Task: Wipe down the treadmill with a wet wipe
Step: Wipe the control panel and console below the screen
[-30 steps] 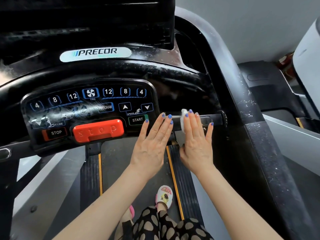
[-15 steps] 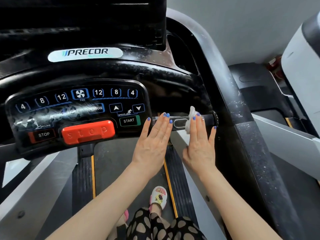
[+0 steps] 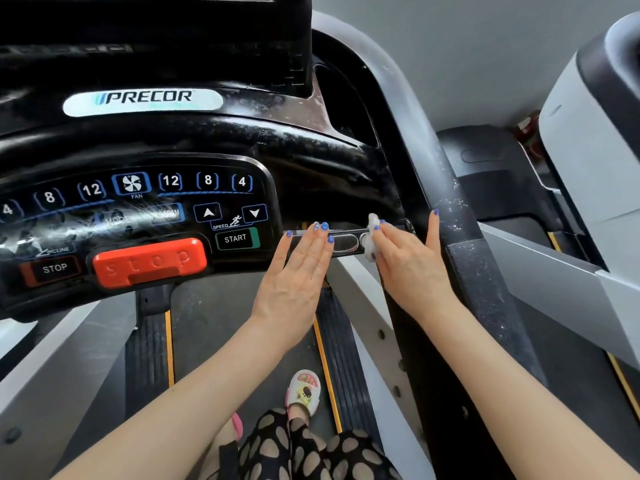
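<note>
The black treadmill console (image 3: 138,209) fills the upper left, with a short grip bar (image 3: 346,242) sticking out to its right. My left hand (image 3: 298,271) lies flat, its straight fingertips resting on the bar's left part by the START button. My right hand (image 3: 408,265) holds a white wet wipe (image 3: 372,225) against the bar's right end. Fingers lie over the wipe and the thumb sits at its lower edge. The little finger is spread out and touches the dusty right side rail (image 3: 478,271).
A red stop button (image 3: 149,261) sits low on the console. The dark running belt (image 3: 214,323) lies below, with my sandalled foot (image 3: 304,391) on it. Another grey machine (image 3: 588,150) stands close on the right.
My right hand has slid the wipe rightward along the bar towards its end, and the little finger has spread onto the side rail. My left hand has stayed on the bar.
</note>
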Demonstrator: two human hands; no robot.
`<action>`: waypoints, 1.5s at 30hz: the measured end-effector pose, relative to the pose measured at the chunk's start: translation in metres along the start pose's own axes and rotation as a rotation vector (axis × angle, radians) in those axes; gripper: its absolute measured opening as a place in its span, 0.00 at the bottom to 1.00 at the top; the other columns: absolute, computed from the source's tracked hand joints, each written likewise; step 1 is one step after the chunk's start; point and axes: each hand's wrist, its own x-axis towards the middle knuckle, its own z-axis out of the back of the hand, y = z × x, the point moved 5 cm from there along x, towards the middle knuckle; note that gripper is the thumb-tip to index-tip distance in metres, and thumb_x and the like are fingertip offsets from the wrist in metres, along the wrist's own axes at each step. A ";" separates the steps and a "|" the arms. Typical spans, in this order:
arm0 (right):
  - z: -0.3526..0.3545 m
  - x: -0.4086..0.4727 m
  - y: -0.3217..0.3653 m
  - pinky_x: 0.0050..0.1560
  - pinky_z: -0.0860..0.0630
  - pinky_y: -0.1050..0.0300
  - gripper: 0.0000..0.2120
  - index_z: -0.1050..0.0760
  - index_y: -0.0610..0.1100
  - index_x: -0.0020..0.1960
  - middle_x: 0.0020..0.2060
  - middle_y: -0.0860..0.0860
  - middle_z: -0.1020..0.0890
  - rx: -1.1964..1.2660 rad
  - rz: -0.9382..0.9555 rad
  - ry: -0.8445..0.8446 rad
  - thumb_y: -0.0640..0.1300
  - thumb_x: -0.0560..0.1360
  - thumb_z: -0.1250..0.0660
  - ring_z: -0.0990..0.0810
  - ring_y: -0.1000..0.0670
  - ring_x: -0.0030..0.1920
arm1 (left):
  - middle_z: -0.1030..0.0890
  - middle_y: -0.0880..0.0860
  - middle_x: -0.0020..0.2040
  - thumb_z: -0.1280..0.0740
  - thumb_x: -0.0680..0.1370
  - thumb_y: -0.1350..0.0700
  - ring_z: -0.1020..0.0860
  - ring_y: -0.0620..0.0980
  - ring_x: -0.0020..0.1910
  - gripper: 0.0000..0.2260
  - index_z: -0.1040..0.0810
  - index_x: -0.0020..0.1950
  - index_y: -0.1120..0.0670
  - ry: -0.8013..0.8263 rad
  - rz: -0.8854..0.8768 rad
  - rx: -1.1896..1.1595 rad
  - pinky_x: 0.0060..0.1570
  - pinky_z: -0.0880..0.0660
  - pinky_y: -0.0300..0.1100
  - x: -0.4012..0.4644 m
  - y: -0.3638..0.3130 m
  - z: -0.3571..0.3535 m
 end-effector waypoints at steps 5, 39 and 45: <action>-0.007 0.015 -0.013 0.79 0.55 0.45 0.13 0.24 0.43 0.41 0.41 0.48 0.22 0.162 0.053 -0.014 0.26 0.68 0.27 0.21 0.44 0.42 | 0.66 0.63 0.80 0.48 0.83 0.54 0.65 0.60 0.80 0.35 0.70 0.78 0.63 -0.069 0.012 0.024 0.69 0.78 0.62 0.001 0.003 -0.001; -0.005 0.068 -0.036 0.68 0.83 0.39 0.40 0.46 0.43 0.82 0.81 0.49 0.43 -0.490 0.030 0.639 0.55 0.76 0.74 0.55 0.49 0.82 | 0.65 0.63 0.81 0.54 0.86 0.45 0.64 0.61 0.80 0.32 0.64 0.80 0.63 0.218 0.056 -0.185 0.78 0.61 0.55 0.113 0.038 0.022; -0.010 0.115 -0.036 0.75 0.71 0.36 0.34 0.49 0.41 0.82 0.82 0.48 0.46 -0.513 -0.014 0.617 0.56 0.81 0.67 0.57 0.49 0.82 | 0.65 0.63 0.80 0.52 0.86 0.49 0.65 0.61 0.80 0.32 0.65 0.80 0.63 0.292 -0.001 -0.120 0.78 0.62 0.56 0.115 0.043 0.028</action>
